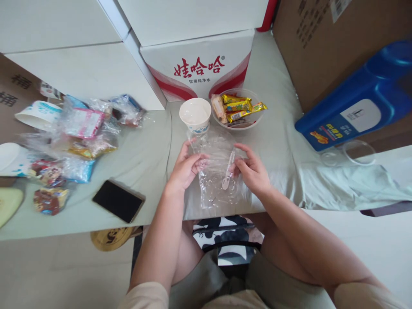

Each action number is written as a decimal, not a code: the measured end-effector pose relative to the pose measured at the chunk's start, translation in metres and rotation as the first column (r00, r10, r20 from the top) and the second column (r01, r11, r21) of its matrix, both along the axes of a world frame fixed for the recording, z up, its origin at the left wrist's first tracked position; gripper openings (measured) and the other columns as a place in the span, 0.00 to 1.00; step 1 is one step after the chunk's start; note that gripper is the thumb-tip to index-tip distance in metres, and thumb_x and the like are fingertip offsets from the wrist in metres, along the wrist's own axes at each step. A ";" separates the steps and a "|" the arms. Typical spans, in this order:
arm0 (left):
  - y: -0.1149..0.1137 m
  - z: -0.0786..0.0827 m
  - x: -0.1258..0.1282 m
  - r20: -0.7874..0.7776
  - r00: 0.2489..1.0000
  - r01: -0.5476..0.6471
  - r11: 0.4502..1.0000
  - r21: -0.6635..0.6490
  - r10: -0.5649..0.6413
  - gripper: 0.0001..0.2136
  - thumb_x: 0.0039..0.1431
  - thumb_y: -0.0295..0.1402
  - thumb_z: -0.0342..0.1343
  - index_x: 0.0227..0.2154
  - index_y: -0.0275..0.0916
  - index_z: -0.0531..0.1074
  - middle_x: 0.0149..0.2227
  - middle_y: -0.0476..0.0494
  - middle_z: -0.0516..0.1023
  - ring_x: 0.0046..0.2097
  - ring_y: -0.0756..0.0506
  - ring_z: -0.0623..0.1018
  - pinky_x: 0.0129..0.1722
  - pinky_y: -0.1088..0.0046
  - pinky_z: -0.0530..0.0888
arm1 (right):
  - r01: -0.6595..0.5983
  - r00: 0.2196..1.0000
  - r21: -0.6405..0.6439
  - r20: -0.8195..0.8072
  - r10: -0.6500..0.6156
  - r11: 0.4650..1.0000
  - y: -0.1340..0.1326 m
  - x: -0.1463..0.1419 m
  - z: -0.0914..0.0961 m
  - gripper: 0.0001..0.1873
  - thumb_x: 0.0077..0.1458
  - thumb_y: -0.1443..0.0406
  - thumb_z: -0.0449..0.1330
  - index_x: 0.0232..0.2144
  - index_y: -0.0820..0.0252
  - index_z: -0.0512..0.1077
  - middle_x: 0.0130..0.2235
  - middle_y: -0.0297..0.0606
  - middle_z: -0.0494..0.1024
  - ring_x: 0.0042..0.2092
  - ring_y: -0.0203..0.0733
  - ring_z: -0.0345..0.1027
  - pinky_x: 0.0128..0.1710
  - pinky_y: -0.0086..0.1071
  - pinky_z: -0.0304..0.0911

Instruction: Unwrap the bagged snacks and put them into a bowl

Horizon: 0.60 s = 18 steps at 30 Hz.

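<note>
A crinkled clear plastic bag (210, 184) is stretched between my two hands, just above the cloth. My left hand (186, 168) pinches its left side between thumb and fingers. On the opposite side my right hand (252, 171) has its fingers closed on the bag's edge. A slim white plastic piece (228, 171) with a rounded lower end lies against the bag beside my right fingertips; whether it is inside the bag or in front of it I cannot tell. Just beyond the bag stands a white paper cup (195, 115), next to a clear round bowl (255, 122) of yellow-wrapped snacks (238, 106).
A black phone (119, 201) and a heap of packaged snacks (86, 128) lie to the left, near paper cups (38, 115). At the back is a white-and-red carton (201, 68). To the right stand a blue bottle (357, 101) and a clear lid (358, 152).
</note>
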<state>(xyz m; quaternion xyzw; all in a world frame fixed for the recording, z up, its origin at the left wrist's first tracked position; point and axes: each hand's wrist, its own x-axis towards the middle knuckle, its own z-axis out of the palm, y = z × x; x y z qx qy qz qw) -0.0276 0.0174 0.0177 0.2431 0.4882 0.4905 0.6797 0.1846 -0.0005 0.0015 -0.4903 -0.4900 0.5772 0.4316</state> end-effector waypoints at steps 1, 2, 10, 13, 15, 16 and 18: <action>-0.001 0.001 0.000 0.027 0.999 0.017 1.000 -0.004 -0.017 0.38 0.50 0.33 0.69 0.63 0.49 0.61 0.33 0.49 0.83 0.30 0.46 0.84 0.29 0.75 0.77 | -0.024 1.000 0.002 0.015 0.024 1.000 0.000 0.000 0.000 0.25 0.61 0.53 0.59 0.59 0.52 0.66 0.26 0.29 0.76 0.25 0.37 0.68 0.29 0.34 0.65; -0.002 0.001 0.000 0.044 0.998 0.045 0.999 -0.005 -0.045 0.41 0.50 0.34 0.70 0.66 0.51 0.57 0.35 0.48 0.84 0.32 0.44 0.85 0.31 0.72 0.78 | -0.042 0.999 0.004 0.028 0.041 0.999 -0.001 0.000 -0.001 0.23 0.61 0.53 0.58 0.57 0.52 0.68 0.27 0.31 0.77 0.25 0.37 0.69 0.29 0.34 0.65; -0.006 -0.010 0.002 -0.157 0.988 0.030 0.985 0.171 -0.003 0.30 0.51 0.31 0.70 0.56 0.49 0.68 0.35 0.49 0.83 0.27 0.50 0.80 0.30 0.76 0.74 | -0.057 0.996 0.005 0.067 0.057 0.998 0.000 0.000 0.001 0.14 0.61 0.54 0.56 0.40 0.55 0.75 0.36 0.38 0.81 0.27 0.35 0.70 0.31 0.34 0.67; -0.003 -0.012 0.003 -0.248 0.969 0.041 0.971 0.235 0.019 0.11 0.51 0.32 0.69 0.38 0.40 0.78 0.33 0.46 0.82 0.29 0.50 0.79 0.32 0.75 0.75 | -0.077 0.994 -0.002 0.073 0.077 0.997 0.001 0.002 -0.001 0.20 0.57 0.56 0.60 0.51 0.55 0.72 0.41 0.38 0.81 0.31 0.37 0.72 0.33 0.34 0.68; -0.002 -0.013 0.002 -0.307 0.951 0.070 0.958 0.276 0.019 0.12 0.47 0.28 0.70 0.37 0.39 0.80 0.33 0.47 0.80 0.32 0.50 0.79 0.35 0.76 0.75 | -0.082 0.990 0.018 0.115 0.080 0.996 0.003 0.004 -0.004 0.27 0.54 0.59 0.63 0.56 0.55 0.70 0.42 0.39 0.79 0.34 0.38 0.71 0.36 0.35 0.68; -0.001 -0.014 0.002 -0.332 0.943 0.082 0.953 0.292 0.020 0.15 0.45 0.26 0.70 0.39 0.40 0.81 0.33 0.49 0.79 0.33 0.51 0.78 0.35 0.77 0.74 | -0.075 0.985 0.036 0.156 0.069 0.996 0.005 0.005 -0.006 0.27 0.53 0.60 0.63 0.56 0.55 0.71 0.41 0.38 0.79 0.34 0.38 0.71 0.36 0.35 0.67; 0.000 -0.017 0.001 -0.404 0.914 0.112 0.943 0.313 0.026 0.20 0.43 0.24 0.70 0.43 0.40 0.81 0.31 0.51 0.77 0.33 0.52 0.76 0.36 0.78 0.73 | -0.052 0.963 0.097 0.267 0.025 0.994 0.007 0.006 -0.008 0.21 0.53 0.62 0.63 0.50 0.56 0.75 0.35 0.35 0.75 0.33 0.38 0.68 0.37 0.36 0.66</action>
